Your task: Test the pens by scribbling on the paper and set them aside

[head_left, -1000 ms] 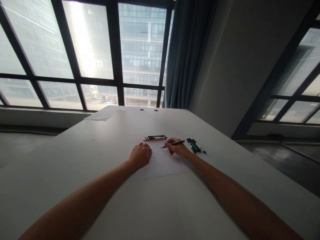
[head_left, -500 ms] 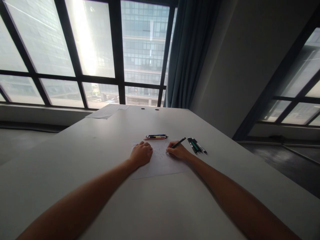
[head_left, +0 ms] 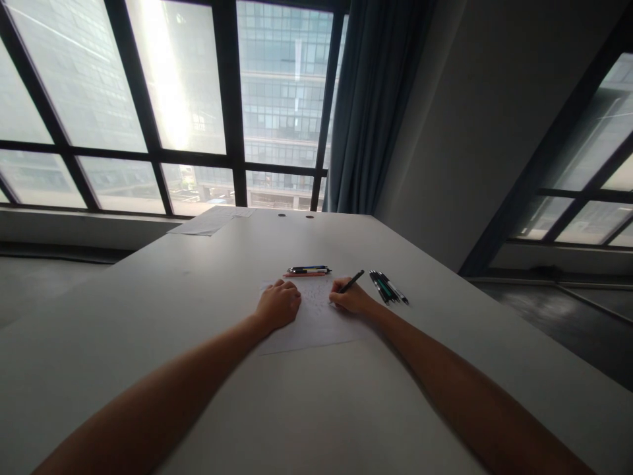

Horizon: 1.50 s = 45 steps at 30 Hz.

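A wide pale table (head_left: pixel 148 369) runs toward the windows (head_left: pixel 163 105), with a sheet of paper (head_left: pixel 316 326) lying flat near its middle. The left hand (head_left: pixel 278 305) rests on the sheet's left part, fingers curled loosely with nothing in them, pinning it. The right hand (head_left: pixel 352 300) has its fingers closed round a black pen (head_left: pixel 351 282), tip down on the paper: writing looks under way. Spare pens (head_left: pixel 388 287) lie just right; another bunch (head_left: pixel 307 270) lies beyond the sheet. No containers show.
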Tool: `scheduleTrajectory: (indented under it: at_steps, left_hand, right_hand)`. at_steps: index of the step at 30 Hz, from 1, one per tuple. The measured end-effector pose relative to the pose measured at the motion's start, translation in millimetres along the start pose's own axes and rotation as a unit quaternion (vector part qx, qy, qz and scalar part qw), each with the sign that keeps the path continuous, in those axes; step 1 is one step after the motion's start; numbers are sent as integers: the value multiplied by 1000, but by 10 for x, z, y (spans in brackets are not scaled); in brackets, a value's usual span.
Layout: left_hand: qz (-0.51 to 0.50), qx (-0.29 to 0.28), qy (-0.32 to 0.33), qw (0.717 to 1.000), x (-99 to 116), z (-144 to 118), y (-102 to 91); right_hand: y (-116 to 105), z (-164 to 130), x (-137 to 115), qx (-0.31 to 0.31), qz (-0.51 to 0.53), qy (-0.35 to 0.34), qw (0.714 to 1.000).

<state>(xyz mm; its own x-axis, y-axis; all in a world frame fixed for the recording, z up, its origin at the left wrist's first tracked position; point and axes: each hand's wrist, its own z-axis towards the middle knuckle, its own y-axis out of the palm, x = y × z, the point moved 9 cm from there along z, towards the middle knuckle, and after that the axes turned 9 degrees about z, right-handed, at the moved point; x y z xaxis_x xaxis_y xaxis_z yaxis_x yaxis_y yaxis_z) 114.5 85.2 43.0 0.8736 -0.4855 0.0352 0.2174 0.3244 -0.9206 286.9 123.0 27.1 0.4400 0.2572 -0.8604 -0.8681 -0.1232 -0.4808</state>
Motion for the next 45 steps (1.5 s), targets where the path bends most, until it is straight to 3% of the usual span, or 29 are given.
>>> scheduleTrajectory:
  at_steps: [2,4,7,9,14,17,20,26,45]
  left_hand:
    - [0,2,1,1000,-7,1,10]
    - [-2,4,1,1000,-15,0,15]
    - [-10,12,2,1000,-25,0,-2]
    - [-20,34,5,999,-21,0,-56]
    - [-56,105,106,987,169,-42,-234]
    - [-67,79,203,974,363,-109,-222]
    - [-70,60,258,962,478,-172,-218]
    - [-78,73,267,958,500,-179,-257]
    - [-50,65,287,955,587,-214,-222]
  right_hand:
    - [12,7,32,-7,5,10,1000]
    - [-53,13,25,28,7,2,1000]
    - [-226,-12,-106,121,-16,-62,991]
    - [-263,-39,-213,144,-48,-109,982]
    - [-122,-102,-377,106,-124,-171,972]
    - [-37,-155,-453,106,-173,-182,962]
    - [33,-202,-537,118,-216,-194,950]
    - [98,-250,-612,126,-243,-207,939]
    - [170,-287,-626,85,-184,-220,954]
